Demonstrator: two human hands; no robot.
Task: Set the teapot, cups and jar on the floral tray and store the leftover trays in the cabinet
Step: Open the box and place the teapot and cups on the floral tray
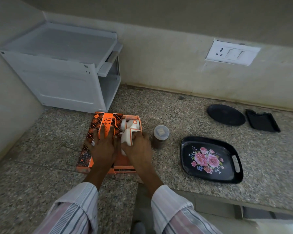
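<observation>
A white teapot [129,135] with orange trim is seen in the right-hand compartment of an open orange gift box [108,144], its long axis running roughly from the near edge of the counter toward the wall; which end carries the spout cannot be told. The teapot is gripped at its near end by the right hand [137,150], whose fingers are curled around the body. The left hand [103,148] is laid flat, fingers spread, on the patterned box lid [98,125], which covers the left part of the box. A further white piece [123,124], possibly a cup, is visible behind the teapot inside the box. A lidded jar [160,138] holding a brown substance is placed just beside the box on the granite counter [159,105]. The black floral tray [211,159] lies to the right, its long axis angled toward the near right. A round black tray [226,115] and a rectangular black tray [262,120] are set near the wall, and a white cabinet [63,68] occupies the corner.
</observation>
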